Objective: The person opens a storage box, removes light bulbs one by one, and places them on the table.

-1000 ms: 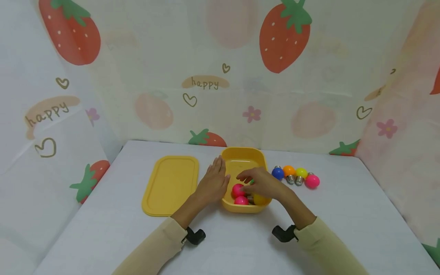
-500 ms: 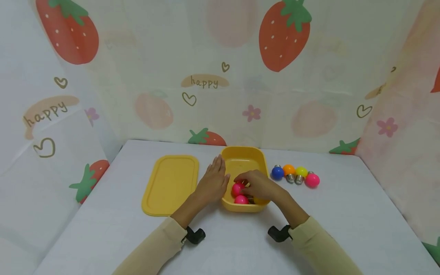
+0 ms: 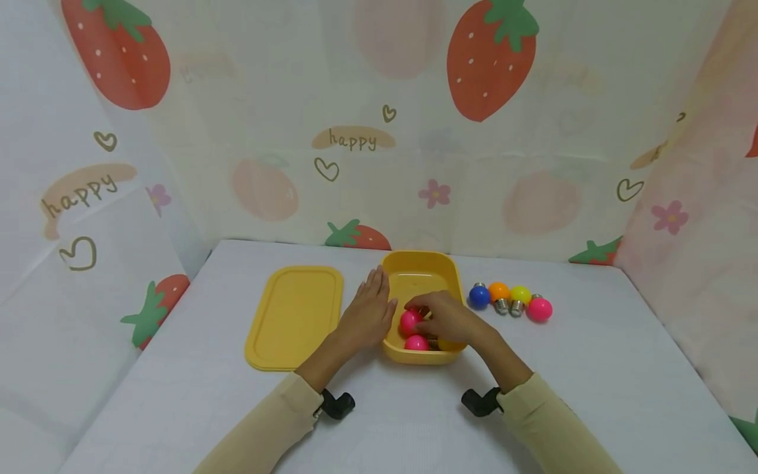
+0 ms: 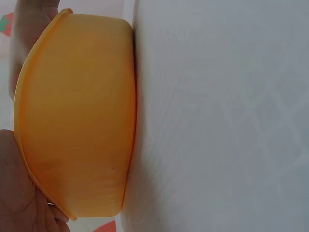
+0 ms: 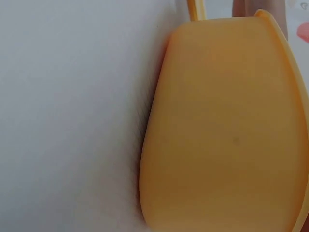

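Observation:
A yellow plastic box (image 3: 422, 357) holds several toy light bulbs. Along its left wall rests my left hand (image 3: 366, 316), fingers straight against the rim; in the left wrist view the same hand (image 4: 17, 186) touches the box's outer wall (image 4: 82, 116). Inside, my right hand (image 3: 450, 320) has its thumb and fingers around a pink light bulb (image 3: 410, 322). A second pink bulb (image 3: 417, 343) lies nearer the front wall, beside a partly covered yellow one. The right fingertips are partly hidden. In the right wrist view the box wall (image 5: 222, 125) fills most of the frame.
A yellow lid (image 3: 295, 319) lies flat to the left of the box. Right of it lies a row of bulbs: blue (image 3: 479, 297), orange (image 3: 499, 292), yellow (image 3: 520, 294) and pink (image 3: 539, 309). Behind the white table hangs a strawberry-print cloth (image 3: 379, 184).
My right hand has lowered and moved slightly left in the box, closing its fingers at the pink bulb. A bit of green under that hand is now hidden. My left hand stays put.

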The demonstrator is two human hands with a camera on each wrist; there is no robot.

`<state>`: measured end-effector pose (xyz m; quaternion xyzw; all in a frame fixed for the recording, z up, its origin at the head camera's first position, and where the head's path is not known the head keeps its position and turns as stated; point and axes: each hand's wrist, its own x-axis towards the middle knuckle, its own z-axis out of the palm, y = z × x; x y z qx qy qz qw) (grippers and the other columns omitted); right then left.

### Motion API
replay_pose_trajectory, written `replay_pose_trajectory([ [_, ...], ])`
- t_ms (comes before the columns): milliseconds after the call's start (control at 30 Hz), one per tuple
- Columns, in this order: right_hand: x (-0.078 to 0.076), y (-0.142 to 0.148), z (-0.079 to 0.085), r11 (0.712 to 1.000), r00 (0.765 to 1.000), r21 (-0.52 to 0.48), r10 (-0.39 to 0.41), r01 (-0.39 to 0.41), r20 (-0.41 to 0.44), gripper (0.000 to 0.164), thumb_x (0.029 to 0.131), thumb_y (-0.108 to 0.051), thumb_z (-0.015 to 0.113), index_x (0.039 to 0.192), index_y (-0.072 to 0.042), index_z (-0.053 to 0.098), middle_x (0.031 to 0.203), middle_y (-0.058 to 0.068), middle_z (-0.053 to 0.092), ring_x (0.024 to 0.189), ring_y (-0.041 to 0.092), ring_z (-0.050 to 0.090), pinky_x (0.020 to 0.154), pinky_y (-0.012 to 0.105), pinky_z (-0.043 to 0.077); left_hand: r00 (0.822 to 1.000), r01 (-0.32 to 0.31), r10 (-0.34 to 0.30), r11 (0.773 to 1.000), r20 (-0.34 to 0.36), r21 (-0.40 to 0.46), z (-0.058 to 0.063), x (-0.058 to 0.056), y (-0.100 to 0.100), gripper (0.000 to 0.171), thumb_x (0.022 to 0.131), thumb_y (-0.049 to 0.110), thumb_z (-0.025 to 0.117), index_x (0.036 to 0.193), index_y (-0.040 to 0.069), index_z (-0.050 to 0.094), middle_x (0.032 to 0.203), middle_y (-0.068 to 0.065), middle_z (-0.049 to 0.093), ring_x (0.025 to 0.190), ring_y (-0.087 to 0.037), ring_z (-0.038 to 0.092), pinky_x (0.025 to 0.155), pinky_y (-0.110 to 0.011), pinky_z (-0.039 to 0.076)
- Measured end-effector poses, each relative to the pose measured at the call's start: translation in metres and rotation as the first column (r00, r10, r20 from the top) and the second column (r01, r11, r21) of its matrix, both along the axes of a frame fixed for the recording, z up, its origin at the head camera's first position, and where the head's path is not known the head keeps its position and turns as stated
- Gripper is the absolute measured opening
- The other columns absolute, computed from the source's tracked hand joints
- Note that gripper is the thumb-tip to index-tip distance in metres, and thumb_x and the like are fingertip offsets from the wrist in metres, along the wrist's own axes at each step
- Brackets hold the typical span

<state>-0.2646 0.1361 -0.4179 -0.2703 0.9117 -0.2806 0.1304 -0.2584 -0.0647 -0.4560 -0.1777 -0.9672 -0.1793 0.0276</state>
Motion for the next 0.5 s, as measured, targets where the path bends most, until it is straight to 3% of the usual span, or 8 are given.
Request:
replay_pose_trajectory([
  [267, 0.003, 0.008, 0.004, 0.990, 0.997, -0.117, -0.078, 0.075, -0.024, 0.039, 0.090, -0.020, 0.079, 0.127, -0.013, 0.071, 0.108, -0.001, 0.071, 0.095, 0.018, 0.066, 0.087, 0.033, 0.059, 1.000, -0.006, 0.006, 1.000, 0.011, -0.010, 0.002, -0.001, 0.002, 0.068, 0.110, 0.034, 0.037, 0.160, -0.004, 0.012, 0.169, -0.017, 0.007, 0.157, -0.029, 0.002, 0.125, -0.045, 0.009],
  [500, 0.009, 0.018, 0.010, 0.978, 0.989, -0.167, -0.135, 0.122, -0.064, 0.045, 0.091, -0.028, 0.078, 0.130, -0.008, 0.069, 0.108, 0.003, 0.073, 0.092, 0.022, 0.070, 0.079, 0.032, 0.060, 1.000, 0.002, -0.002, 1.000, -0.011, -0.004, 0.002, 0.001, 0.001, 0.066, 0.110, 0.033, 0.036, 0.159, -0.006, 0.015, 0.169, -0.019, 0.008, 0.156, -0.031, 0.005, 0.125, -0.046, 0.011],
])
